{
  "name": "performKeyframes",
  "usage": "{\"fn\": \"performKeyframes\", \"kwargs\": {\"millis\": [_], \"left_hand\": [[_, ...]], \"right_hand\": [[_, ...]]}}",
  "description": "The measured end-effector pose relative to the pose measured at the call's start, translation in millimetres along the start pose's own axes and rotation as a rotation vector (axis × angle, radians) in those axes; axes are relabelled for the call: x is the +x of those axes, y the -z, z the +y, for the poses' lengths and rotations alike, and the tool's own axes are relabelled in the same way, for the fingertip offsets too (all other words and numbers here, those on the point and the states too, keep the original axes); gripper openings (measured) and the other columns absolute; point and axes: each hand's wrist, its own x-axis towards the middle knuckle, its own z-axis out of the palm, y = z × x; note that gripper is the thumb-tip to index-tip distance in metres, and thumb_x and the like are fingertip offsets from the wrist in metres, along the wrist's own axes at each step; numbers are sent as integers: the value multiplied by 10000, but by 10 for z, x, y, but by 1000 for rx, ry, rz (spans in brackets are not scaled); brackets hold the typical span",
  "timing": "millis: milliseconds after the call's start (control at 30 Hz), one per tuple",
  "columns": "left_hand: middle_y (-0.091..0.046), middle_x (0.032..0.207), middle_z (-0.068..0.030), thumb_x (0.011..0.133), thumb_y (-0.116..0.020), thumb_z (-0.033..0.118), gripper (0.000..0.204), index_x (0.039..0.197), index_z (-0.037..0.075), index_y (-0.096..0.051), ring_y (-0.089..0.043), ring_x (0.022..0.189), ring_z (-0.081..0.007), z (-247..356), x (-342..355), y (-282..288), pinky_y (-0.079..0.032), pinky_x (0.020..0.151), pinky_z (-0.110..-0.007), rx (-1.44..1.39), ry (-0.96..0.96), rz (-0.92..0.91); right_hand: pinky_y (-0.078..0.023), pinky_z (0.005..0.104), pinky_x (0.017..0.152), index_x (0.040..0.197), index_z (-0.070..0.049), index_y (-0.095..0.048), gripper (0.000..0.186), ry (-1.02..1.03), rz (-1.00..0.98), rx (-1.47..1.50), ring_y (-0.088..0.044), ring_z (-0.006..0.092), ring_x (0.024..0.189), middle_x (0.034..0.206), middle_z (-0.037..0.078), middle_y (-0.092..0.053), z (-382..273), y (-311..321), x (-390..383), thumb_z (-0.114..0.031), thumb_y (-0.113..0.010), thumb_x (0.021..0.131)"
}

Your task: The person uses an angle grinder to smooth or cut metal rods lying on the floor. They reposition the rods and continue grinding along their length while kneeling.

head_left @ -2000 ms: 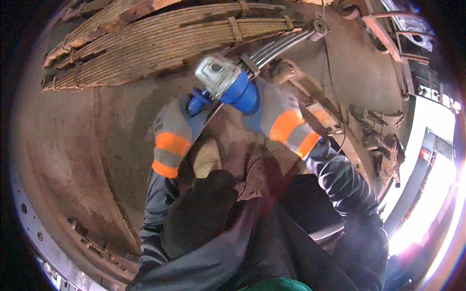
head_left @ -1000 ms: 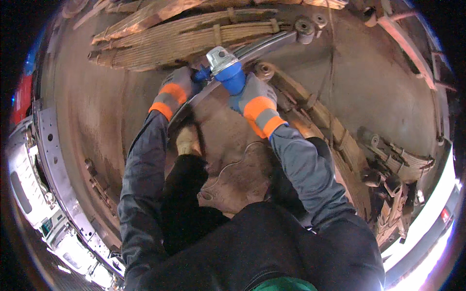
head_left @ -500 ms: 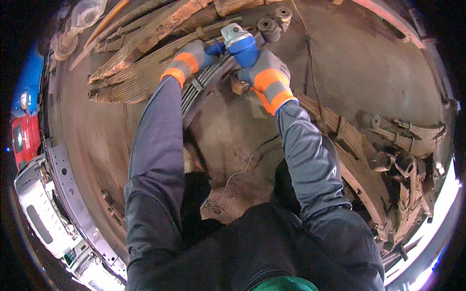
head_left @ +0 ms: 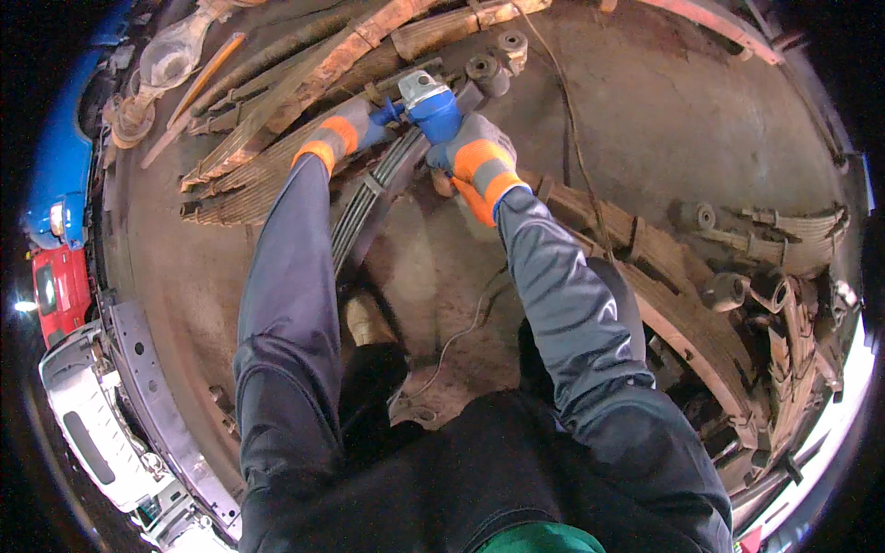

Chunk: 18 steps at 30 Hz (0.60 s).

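Note:
A blue angle grinder [head_left: 433, 118] with a silver gear head is held in both my gloved hands over a dark grey leaf spring pack [head_left: 361, 205]. My left hand [head_left: 354, 129], in a grey and orange glove, is closed round the blue side handle to the left of the head. Wrapped round the grinder's body is my right hand [head_left: 479, 155], gloved alike. The disc is hidden, so I cannot tell whether it touches the spring. The clamped leaves of the pack run from under the grinder toward my feet.
Rusty leaf springs [head_left: 304, 88] are stacked at the far left. More springs [head_left: 687, 318] lie at the right. A cord [head_left: 570, 129] crosses the floor beyond my right hand; a thin cable [head_left: 452, 339] lies between my legs. Truck cabs [head_left: 88, 429] stand along the left edge.
The whole view has shifted, so floor, springs and grinder appear lower and slightly left. Both hands keep their hold, and the grinder stays at about the same place along the spring pack.

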Motion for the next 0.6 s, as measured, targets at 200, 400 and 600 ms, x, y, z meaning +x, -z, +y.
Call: {"fn": "performKeyframes", "kwargs": {"millis": [200,400,600], "left_hand": [[-708,1039,-269,808,-747,410,496,1065,-11,-695,-683,964,-426,196,514,210,-525,825,-476,149,9,36],[-729,968,-226,760,-792,402,455,987,13,-726,-703,904,-381,734,130,566,-529,803,-463,141,-105,-29],[-733,1053,-195,798,-774,366,426,1132,107,-721,-706,991,-373,340,-884,1304,-545,880,-468,408,24,51]], "right_hand": [[-559,406,917,1173,-119,-711,585,10,201,52,-710,324,1082,1158,154,-733,117,146,261,-362,-842,657],[-562,413,919,1091,-127,-750,462,-62,92,212,-719,313,1077,1152,145,-741,326,170,125,-356,-836,699],[-575,413,847,990,-80,-754,421,61,-30,505,-740,328,977,1034,162,-758,-289,-410,-423,-334,-834,664]]}}
